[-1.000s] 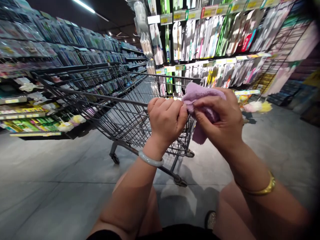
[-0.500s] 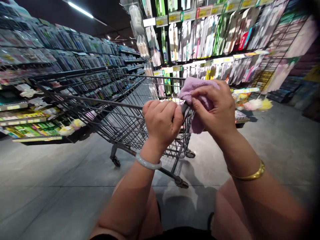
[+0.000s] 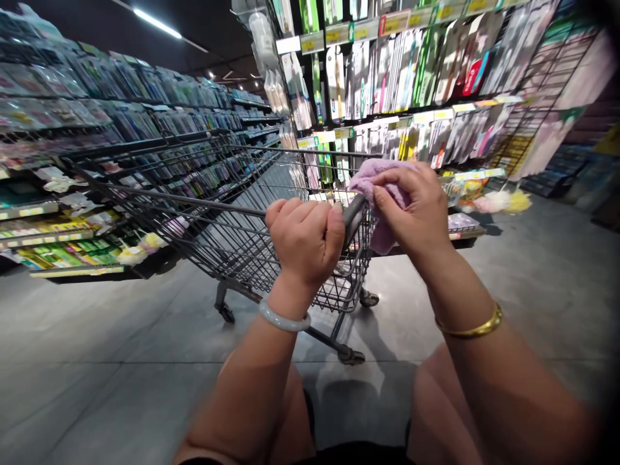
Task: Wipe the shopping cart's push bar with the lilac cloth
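A dark metal shopping cart (image 3: 232,242) stands in front of me, its handle bar (image 3: 354,216) running between my hands. My left hand (image 3: 307,242) is wrapped round the near part of the handle, with a pale bangle at the wrist. At the far end of the handle, my right hand (image 3: 416,210) grips a purple cloth (image 3: 382,184) bunched over the bar, part of it hanging down beside the cart. A gold bangle circles the right wrist.
Shelves of packaged toothbrushes (image 3: 387,77) rise behind the cart. More stocked shelves (image 3: 145,123) line the left side. Fluffy pink and yellow puffs (image 3: 504,201) hang at the right shelf's low edge. The grey floor (image 3: 145,387) runs underneath.
My left hand has slid slightly left and down along the handle, baring more of the bar between the hands. My right hand has shifted slightly left, with the cloth still in it.
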### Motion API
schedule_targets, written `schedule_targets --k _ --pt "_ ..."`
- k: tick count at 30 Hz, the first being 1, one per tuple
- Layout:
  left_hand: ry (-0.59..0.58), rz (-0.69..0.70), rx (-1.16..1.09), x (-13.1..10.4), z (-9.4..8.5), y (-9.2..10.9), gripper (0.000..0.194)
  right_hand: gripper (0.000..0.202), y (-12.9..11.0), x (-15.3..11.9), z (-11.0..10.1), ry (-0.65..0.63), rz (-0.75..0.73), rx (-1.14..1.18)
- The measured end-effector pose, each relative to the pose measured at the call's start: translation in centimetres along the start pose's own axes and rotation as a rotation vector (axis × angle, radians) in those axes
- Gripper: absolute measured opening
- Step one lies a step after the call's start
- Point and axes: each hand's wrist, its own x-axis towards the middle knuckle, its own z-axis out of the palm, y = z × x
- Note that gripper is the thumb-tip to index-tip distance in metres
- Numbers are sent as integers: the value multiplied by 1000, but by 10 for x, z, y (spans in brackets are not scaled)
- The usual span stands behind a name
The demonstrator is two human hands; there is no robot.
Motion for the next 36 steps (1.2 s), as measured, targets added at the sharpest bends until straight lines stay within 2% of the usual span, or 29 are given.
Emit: schedule_targets --k 2,8,10,13,15,17,20,23,28,30,32,34,36 --pt "13 8 -10 -1 -1 -2 33 9 0 0 1 2 9 19" --pt "47 9 -9 -4 -9 -11 34 12 -42 -2 1 -67 -140 103" --pt "62 5 -17 -5 -11 -15 34 12 -39 -3 7 -54 -133 94" --pt "91 13 -24 -6 -14 -22 33 12 -19 -5 18 -31 -26 79" --pt "110 19 -27 -8 -15 -27 34 12 -14 -6 23 -20 31 78" --pt "123 14 -28 -9 -16 -32 35 11 -24 -8 23 -11 33 110" --pt "118 -11 -27 -9 -22 -36 36 11 -50 -11 21 -22 -56 167" --pt "47 -69 -16 -2 -33 -35 44 14 -50 -17 27 -44 -120 165" --pt "-194 -208 102 16 -53 -20 46 14 -12 -25 46 -1 85 134" --pt "-242 -214 147 18 -55 -15 38 10 -16 -27 47 22 107 166" --pt "-285 -210 167 18 -53 -12 31 9 -31 -28 44 26 77 212" --pt "-332 -202 193 17 -49 -11 34 11 -44 -31 44 30 29 247" --pt "-354 -193 234 16 -46 -12 41 12 -42 -38 49 43 -3 250"
